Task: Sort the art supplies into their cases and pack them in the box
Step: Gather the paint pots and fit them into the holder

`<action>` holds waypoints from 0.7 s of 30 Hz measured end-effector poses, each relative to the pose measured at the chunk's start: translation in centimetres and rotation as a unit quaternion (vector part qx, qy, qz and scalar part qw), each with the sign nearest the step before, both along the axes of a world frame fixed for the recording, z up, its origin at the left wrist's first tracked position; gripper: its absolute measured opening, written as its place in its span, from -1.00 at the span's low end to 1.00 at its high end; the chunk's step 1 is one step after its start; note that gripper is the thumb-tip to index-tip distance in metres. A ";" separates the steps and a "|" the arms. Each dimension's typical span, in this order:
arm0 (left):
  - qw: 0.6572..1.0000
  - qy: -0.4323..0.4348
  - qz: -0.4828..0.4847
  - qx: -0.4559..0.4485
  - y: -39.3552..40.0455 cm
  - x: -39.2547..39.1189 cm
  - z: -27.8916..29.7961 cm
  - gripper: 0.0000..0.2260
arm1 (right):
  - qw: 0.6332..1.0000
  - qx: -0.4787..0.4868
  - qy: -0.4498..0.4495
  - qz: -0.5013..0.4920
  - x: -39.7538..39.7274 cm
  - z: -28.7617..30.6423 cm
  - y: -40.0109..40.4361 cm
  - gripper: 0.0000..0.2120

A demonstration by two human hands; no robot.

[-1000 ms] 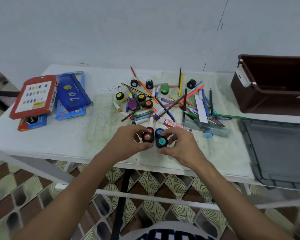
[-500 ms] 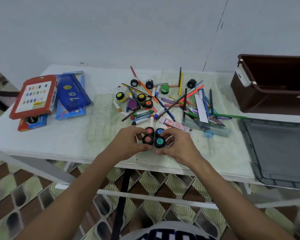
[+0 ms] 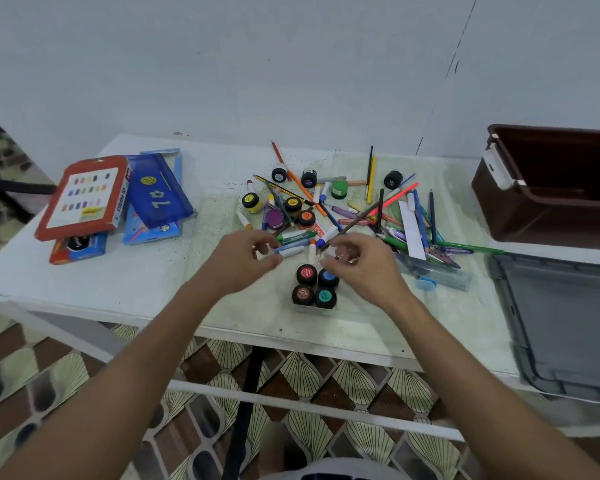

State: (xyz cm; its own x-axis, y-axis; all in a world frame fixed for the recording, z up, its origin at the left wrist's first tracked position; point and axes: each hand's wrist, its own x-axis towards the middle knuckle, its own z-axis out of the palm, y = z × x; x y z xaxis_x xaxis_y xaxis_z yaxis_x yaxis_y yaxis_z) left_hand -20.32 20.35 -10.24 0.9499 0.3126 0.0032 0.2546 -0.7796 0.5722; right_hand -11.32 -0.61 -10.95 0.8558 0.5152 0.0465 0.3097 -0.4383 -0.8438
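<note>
Nearest us, four paint pots [image 3: 315, 285] stand in a tight square near the table's [image 3: 118, 292] front edge, apparently in a clear holder. Our hands hover just behind them, touching none. The left hand [image 3: 243, 259] has its fingers loosely curled and, as far as we can tell, holds nothing. The right hand [image 3: 359, 266] is half curled too; something pale sits at its fingertips, but blur hides what.

Beyond the hands lies the pile. Its other pots, such as the orange pot [image 3: 306, 217] and yellow pot [image 3: 250, 201], sit straight ahead, slightly left of centre, so we judge the left hand nearer. Pencils [image 3: 371, 180] lie every way. The cases [image 3: 125, 199] lie far left, the box [image 3: 555, 188] far right.
</note>
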 end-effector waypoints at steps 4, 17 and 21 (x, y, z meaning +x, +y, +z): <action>0.999 -0.007 0.033 0.032 3.0 3.4 0.7 -0.64 | 0.999 -0.012 -0.024 0.022 4.0 0.8 3.2 -0.70; 0.998 0.054 -0.017 0.024 4.8 8.4 -0.9 -0.56 | 0.989 -0.115 -0.031 0.093 9.9 -2.6 8.0 -0.41; 0.999 0.040 0.008 0.003 4.7 8.4 -0.8 -0.70 | 0.988 -0.117 -0.052 0.090 9.9 -2.7 8.5 -0.51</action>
State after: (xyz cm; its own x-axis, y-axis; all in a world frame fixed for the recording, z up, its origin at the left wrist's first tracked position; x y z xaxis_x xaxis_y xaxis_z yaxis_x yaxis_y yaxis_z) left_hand -11.93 25.03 -11.06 0.9424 0.3270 -0.0699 0.3107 -0.7788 0.5449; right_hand -1.46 7.90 -13.69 0.7463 0.6655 -0.0099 0.4794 -0.5479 -0.6856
